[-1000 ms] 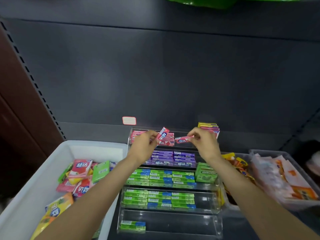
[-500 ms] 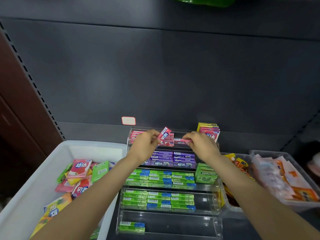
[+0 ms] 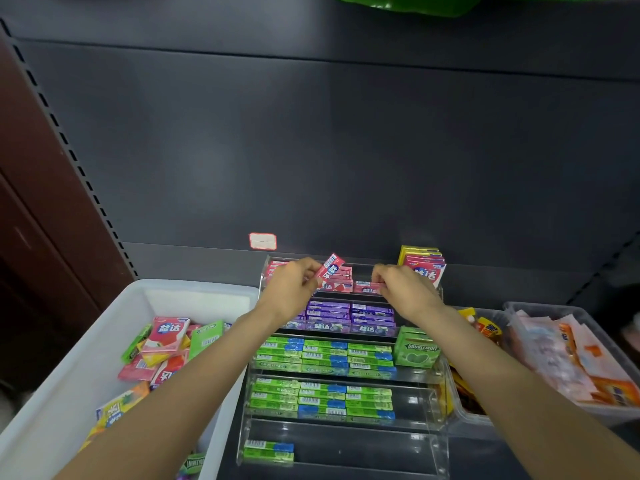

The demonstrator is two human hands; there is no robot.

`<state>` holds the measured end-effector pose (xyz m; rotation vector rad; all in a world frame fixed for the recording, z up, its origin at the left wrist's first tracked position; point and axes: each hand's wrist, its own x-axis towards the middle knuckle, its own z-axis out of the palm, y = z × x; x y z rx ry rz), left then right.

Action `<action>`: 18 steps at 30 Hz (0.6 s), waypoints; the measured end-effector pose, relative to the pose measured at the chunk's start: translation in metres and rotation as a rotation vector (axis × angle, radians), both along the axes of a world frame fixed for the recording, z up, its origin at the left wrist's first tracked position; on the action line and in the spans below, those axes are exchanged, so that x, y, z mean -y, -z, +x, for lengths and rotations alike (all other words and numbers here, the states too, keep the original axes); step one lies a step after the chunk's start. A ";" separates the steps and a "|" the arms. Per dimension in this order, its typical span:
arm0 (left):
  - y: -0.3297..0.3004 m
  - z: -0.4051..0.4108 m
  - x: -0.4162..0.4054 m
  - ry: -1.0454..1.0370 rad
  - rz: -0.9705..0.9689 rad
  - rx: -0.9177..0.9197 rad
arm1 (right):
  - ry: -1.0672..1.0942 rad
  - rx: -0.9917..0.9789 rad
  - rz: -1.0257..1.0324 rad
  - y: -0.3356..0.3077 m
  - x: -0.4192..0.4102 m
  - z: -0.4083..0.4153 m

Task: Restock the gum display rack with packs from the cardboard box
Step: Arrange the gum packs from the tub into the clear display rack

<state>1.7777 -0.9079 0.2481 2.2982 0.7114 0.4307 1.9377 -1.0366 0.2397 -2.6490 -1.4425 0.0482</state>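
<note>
Gum display rack (image 3: 434, 382): clear acrylic, stepped tiers, standing on the dark shelf between the white bin (image 3: 86, 358) at its left edge and a clear tub (image 3: 460, 415) at its right edge.

Top tier: pink packs (image 3: 337, 285) stacked at left and centre. Left hand (image 3: 294, 292) is over this tier, fingers curled, pinching one pink gum pack (image 3: 330, 270) that is tilted, upper end raised above the stack. Right hand (image 3: 403, 289) is at the same tier, fingers pinched on a second pink pack (image 3: 367, 287) lying flat at the tier's front edge, just right of the stack. Both hands block part of the top tier; its right end is hidden.

Second tier: purple packs (image 3: 349, 317), partly covered by the left wrist. Third and fourth tiers: green packs (image 3: 322, 355) in rows. A green Doublemint box (image 3: 417, 351) stands at the third tier's right end. Bottom tier: one green pack (image 3: 268, 452) at the left corner.

Behind the rack's right rear corner, flat pink and yellow packets (image 3: 424, 268) stand upright.

White bin holds loose mixed packs (image 3: 166, 344), pink, green, yellow; the left forearm crosses its right rim. Further right, a second clear tub (image 3: 623, 355) holds pale orange sachets (image 3: 571, 355). A red-bordered price label (image 3: 262, 241) is stuck on the back panel above the rack.
</note>
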 end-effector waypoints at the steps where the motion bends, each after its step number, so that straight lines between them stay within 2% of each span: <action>1: 0.000 0.000 0.000 -0.001 0.001 -0.002 | 0.004 -0.007 0.002 0.000 0.000 0.000; 10: -0.001 0.005 0.006 -0.001 0.009 0.018 | -0.013 -0.091 0.058 -0.004 0.004 -0.004; 15: -0.006 0.017 0.008 0.029 0.039 0.029 | -0.012 -0.091 0.339 -0.024 0.022 -0.003; 18: -0.011 0.033 0.010 0.060 0.057 0.034 | 0.025 -0.015 0.409 -0.028 0.037 0.010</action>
